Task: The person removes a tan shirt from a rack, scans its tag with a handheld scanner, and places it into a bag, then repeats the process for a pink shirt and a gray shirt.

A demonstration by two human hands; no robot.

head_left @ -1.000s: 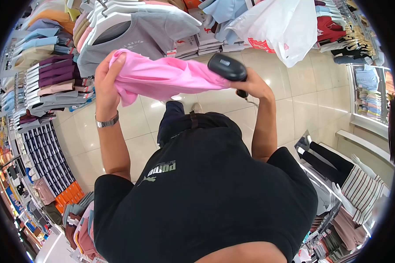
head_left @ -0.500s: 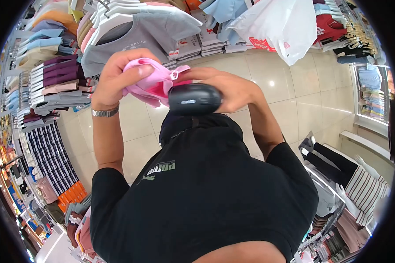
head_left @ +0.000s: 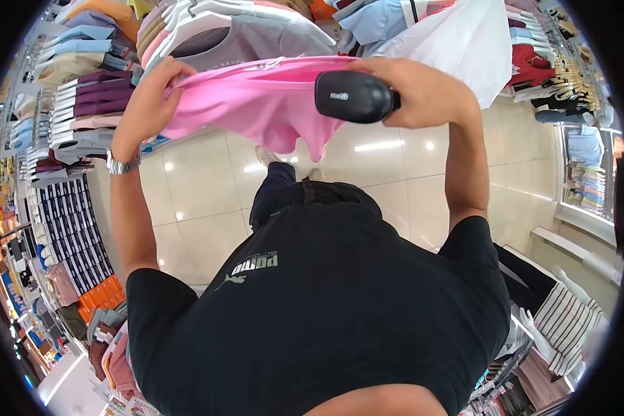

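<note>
Pink drawstring shorts [head_left: 249, 107] hang stretched sideways between my two hands, waistband uppermost, a pale cord showing at its edge. At the left end of the waistband, my left hand [head_left: 149, 104] is closed on the fabric, a metal watch [head_left: 123, 163] on its wrist. My right hand [head_left: 430, 93] grips a black handheld barcode scanner [head_left: 353, 97], and its fingertips also pinch the right end of the waistband. The scanner's rounded head overlaps the front of the shorts and hides part of them. Most of the scanner's handle is hidden in my palm.
Grey shirts [head_left: 270, 41] on white hangers stand just beyond the shorts. A white plastic bag [head_left: 457, 48] hangs at the upper right. Racks of folded purple clothes [head_left: 104, 93] line the left. A mannequin in a striped top [head_left: 568, 315] stands at the lower right. Tiled floor [head_left: 423, 170] lies below.
My hands have moved apart and the bunched pink shorts are now spread wide between them. The scanner has shifted right and up with my right hand.
</note>
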